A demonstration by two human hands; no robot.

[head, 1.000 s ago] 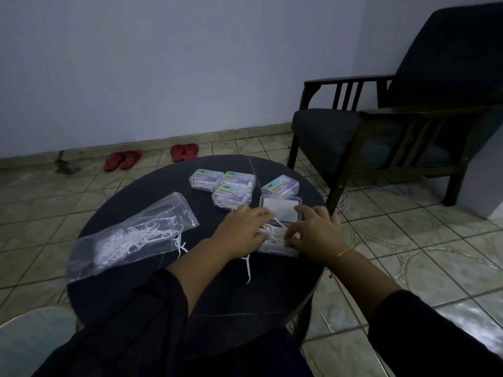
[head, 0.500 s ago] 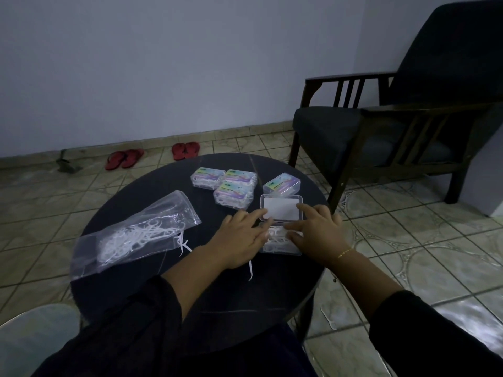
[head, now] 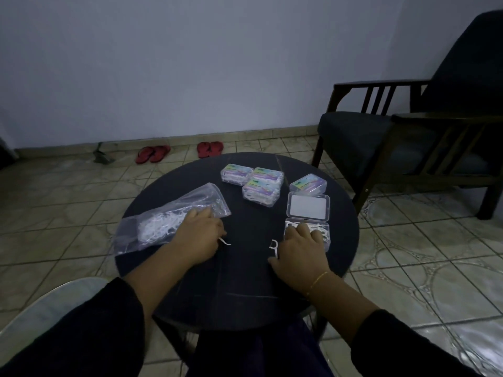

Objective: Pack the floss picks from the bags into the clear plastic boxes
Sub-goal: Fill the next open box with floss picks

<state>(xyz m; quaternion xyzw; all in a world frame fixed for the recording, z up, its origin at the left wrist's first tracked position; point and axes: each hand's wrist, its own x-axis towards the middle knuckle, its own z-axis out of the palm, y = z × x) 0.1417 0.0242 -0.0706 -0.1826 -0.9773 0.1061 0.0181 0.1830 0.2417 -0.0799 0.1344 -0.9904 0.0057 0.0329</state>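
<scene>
1. The bag of floss picks lies on the left of the round table.
2. The left hand rests at the bag's mouth, fingers curled, pinching a floss pick.
3. A loose pick lies just beside the right thumb.
4. The right hand lies palm down, fingers relaxed, touching picks inside the open clear box.
5. Four closed boxes sit behind.

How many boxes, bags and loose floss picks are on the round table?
Closed boxes with colourful labels: 4
Open box: 1
Bag of floss picks: 1
Loose floss picks on the table: 2, one by the left hand, one by the right hand
Total: 8
</scene>
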